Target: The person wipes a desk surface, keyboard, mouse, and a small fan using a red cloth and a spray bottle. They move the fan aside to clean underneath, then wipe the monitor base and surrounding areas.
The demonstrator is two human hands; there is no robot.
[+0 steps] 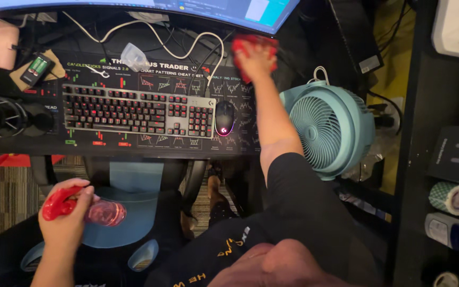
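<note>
Closest to the lens is the person's own black sleeve (304, 212), filling the lower middle of the head view, with yellow lettering showing on the dark shirt below it. Down at the lower left the left hand (66, 215) is wrapped tight around the red trigger head of a spray bottle (99, 212), fingers curled closed on it, the clear pinkish body of the bottle pointing off to the right and lying nearly level over the blue seat of a desk chair (128, 180). The right arm stretches straight up the picture to the far edge of the desk, where the right hand (255, 59) presses flat on a red cloth (255, 43), fingers spread over it and holding it down on the black desk mat (240, 106) just under the lower edge of the monitor (229, 10). The cloth bunches out past the fingertips on both sides. Left of that forearm sits a dark mouse (224, 118) with a small glowing light, just beside a keyboard (136, 110) whose keys glow red. White cables (187, 45) loop across the mat behind the keyboard. To the right of the arm, very near the elbow, a round pale teal fan (328, 127) stands tilted with its grille facing up. Far left on the desk are a microphone (6, 116) and a small battery charger (37, 68). On the shelf at the far right lie rolls of tape (451, 198).
</note>
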